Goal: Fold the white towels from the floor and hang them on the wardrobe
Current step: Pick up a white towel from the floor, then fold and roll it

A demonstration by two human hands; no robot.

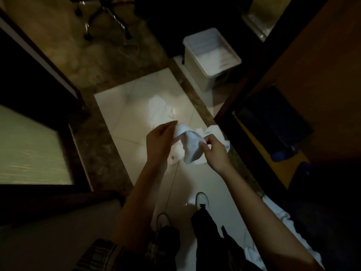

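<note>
A white towel [190, 144] is held up over the pale floor [125, 122], between the two hands. Its top edge is pinched by the left hand [159, 138] on one side and by the right hand [214, 148] on the other, fingers curled round the cloth. The hands are a little apart, and the towel hangs down from them in a bunch, so its long way runs downward. It is not folded yet, it seems.

Just past the hands, more white towels [161, 107] are left on the floor. The dark wardrobe [273, 79] stands to the right, nearer the right hand. Farther off, a white bin [211, 57] sits by it. Chair legs [106, 18] are seen at the far end.
</note>
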